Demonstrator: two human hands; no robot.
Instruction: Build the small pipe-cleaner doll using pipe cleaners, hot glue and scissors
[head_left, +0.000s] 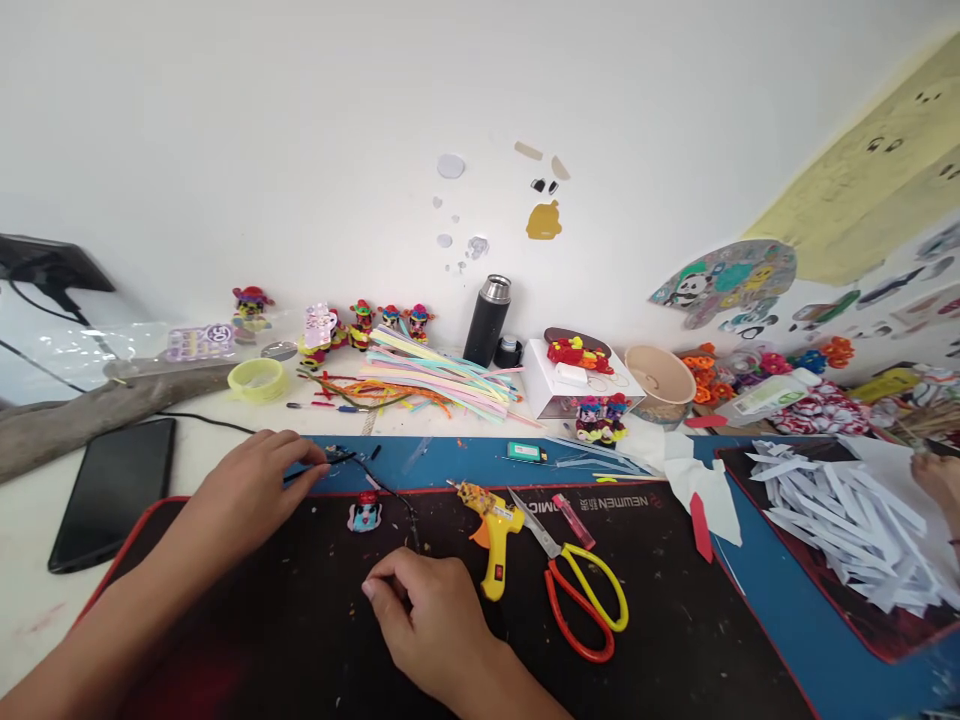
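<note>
The right hand [435, 612] curls its grip narrow, any hold unclear; a yellow hot-glue gun [496, 545] lies at its one o'clock, a figurine [365, 514] at eleven. Beyond, toward ten, the left hand [253, 482] pinches a thin black strip [342, 458].

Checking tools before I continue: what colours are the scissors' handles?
One red handle, one yellow handle; best in the head view.
</note>
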